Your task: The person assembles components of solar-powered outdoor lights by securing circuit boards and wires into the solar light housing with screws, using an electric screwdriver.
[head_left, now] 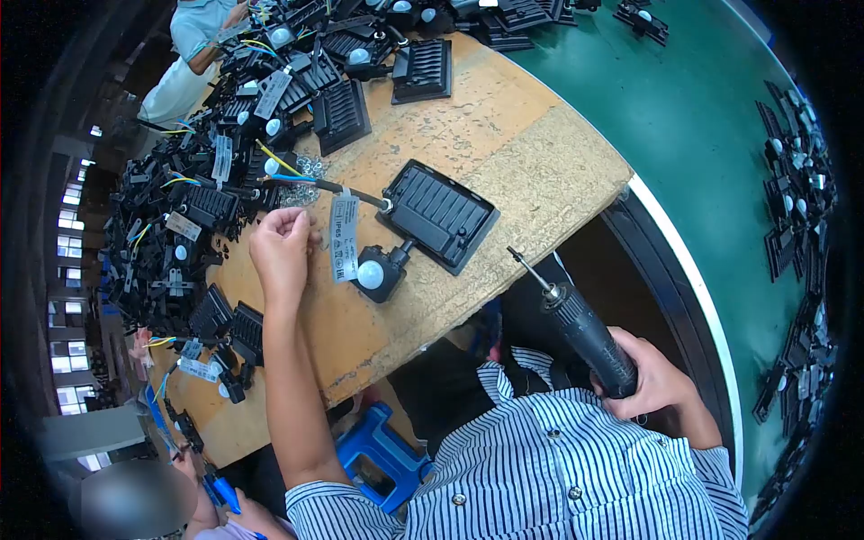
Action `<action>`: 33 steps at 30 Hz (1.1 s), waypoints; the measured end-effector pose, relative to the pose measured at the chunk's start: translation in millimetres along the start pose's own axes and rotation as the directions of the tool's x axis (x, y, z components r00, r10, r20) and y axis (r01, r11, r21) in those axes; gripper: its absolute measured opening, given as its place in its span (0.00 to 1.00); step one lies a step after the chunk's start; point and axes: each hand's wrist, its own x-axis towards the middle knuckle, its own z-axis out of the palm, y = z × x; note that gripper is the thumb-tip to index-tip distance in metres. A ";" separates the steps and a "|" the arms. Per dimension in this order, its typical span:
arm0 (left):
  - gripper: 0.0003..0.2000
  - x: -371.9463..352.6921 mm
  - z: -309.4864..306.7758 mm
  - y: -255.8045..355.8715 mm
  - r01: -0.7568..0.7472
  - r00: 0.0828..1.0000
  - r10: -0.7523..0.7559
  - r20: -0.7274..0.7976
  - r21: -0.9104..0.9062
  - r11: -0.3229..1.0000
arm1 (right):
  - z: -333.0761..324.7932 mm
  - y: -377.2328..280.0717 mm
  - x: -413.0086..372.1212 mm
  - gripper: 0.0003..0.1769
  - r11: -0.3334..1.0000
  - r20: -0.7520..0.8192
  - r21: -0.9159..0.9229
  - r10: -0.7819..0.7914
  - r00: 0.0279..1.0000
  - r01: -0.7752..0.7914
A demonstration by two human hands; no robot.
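Note:
My left hand (pixel 284 247) is over the wooden table, its fingers curled together beside a small pile of metal rings (pixel 306 171); what they hold, if anything, is too small to make out. My right hand (pixel 655 373) grips a black electric screwdriver (pixel 589 337), whose bit points up and left past the table edge. Between the two hands lies a black floodlight housing (pixel 441 214), ribbed side up. A sensor with a white dome (pixel 372 274) is joined to it, and a cable with yellow and blue wires and a grey label (pixel 343 236) runs from it.
Many similar black lamps (pixel 211 207) are heaped along the left and back of the wooden table (pixel 576 148). A green surface (pixel 648 99) at the right carries more lamps. A blue stool (pixel 382 459) stands below. One person is at the upper left, another at the lower left with a blue tool.

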 end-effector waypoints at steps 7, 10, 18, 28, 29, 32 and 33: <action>0.07 6.4 -8.1 -13.0 0.117 0.993 -0.118 -0.002 -0.109 0.987 | 3.8 -1.0 1.4 0.45 0.999 -0.036 0.005 0.039 0.999 -0.039; 0.06 4.4 -10.5 -13.0 0.148 0.989 -0.147 0.016 -0.142 0.979 | 6.5 2.8 0.2 0.46 0.998 -0.064 0.044 0.039 0.997 -0.036; 0.06 11.4 -20.1 -28.2 -0.003 0.990 -0.002 -0.141 -0.031 1.000 | 7.9 -1.5 1.8 0.46 0.999 -0.091 0.017 0.043 0.995 -0.042; 0.06 10.8 -6.5 -19.7 -0.293 0.935 0.353 -0.025 0.505 0.812 | 4.8 -1.9 2.7 0.45 0.999 -0.075 -0.021 0.030 0.997 -0.032; 0.06 12.1 -6.4 -19.9 -0.286 0.939 0.344 -0.012 0.531 0.798 | 5.4 -3.2 1.9 0.44 0.999 -0.071 -0.017 0.036 0.997 -0.037; 0.06 17.5 -7.4 -13.2 -0.277 0.948 0.316 0.037 0.582 0.764 | 5.5 -7.4 0.6 0.44 0.998 -0.051 -0.038 0.056 0.997 -0.058; 0.05 18.4 -6.2 -15.0 -0.303 0.940 0.338 0.042 0.551 0.777 | 5.3 -5.4 -0.6 0.44 0.998 -0.036 -0.020 0.063 0.997 -0.063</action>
